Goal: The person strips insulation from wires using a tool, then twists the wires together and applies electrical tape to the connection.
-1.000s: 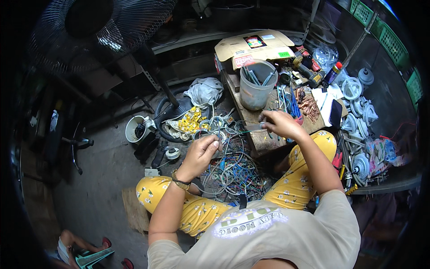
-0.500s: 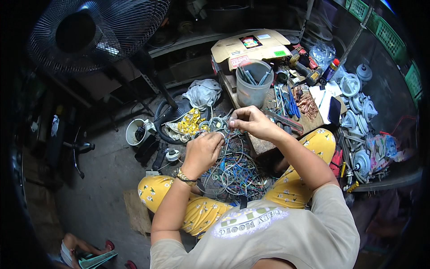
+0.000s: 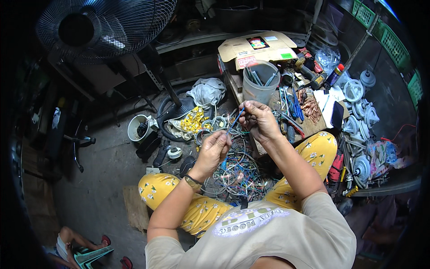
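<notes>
The left hand [image 3: 215, 150] and right hand [image 3: 262, 123] pinch a thin, straight blue wire [image 3: 235, 120]. A tangled, multicoloured wire heap [image 3: 242, 172] lies below.

Printed lettering [image 3: 251, 221] stands on the beige shirt [image 3: 291, 237] and cardboard [image 3: 264, 53].

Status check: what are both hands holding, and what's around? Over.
Left hand and right hand pinching thin blue wire. It slants between them. Tangled wire heap below.

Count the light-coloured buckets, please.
2: a translucent bucket on the wooden bench and a white bucket on the floor; others may be hidden in clutter.
</notes>
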Demonstrator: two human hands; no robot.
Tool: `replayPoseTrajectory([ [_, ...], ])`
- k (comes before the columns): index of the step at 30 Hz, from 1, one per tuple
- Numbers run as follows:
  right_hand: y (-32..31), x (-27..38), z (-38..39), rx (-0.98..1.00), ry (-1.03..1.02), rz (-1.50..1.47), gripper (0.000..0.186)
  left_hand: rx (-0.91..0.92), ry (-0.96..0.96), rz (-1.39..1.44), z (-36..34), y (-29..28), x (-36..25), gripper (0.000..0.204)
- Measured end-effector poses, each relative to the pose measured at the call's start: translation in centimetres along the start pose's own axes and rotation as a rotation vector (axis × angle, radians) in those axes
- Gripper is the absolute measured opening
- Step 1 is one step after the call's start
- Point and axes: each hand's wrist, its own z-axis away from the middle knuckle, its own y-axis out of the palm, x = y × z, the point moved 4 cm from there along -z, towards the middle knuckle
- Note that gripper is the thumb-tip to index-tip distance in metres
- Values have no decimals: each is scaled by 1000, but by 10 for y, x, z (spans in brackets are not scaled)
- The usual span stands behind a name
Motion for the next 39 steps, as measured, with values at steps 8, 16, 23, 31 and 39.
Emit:
replayPoseTrajectory([
  [8,16,14,-14,17,-5,-134,18,-1,84,150,4,13,-4,24],
  [16,21,23,-18,-7,-161,-3,18,23,-20,231,7,12,-14,24],
  [23,22,34,-34,-23,-277,251,15,15,91,136,3,13,-15,25],
  [31,26,64,-35,11,-340,82,22,-22,-45,139,-5,-12,1,16],
  [39,20,58,-25,267,-465,1069,27,-184,8,-76,-14,-39,-3,17],
])
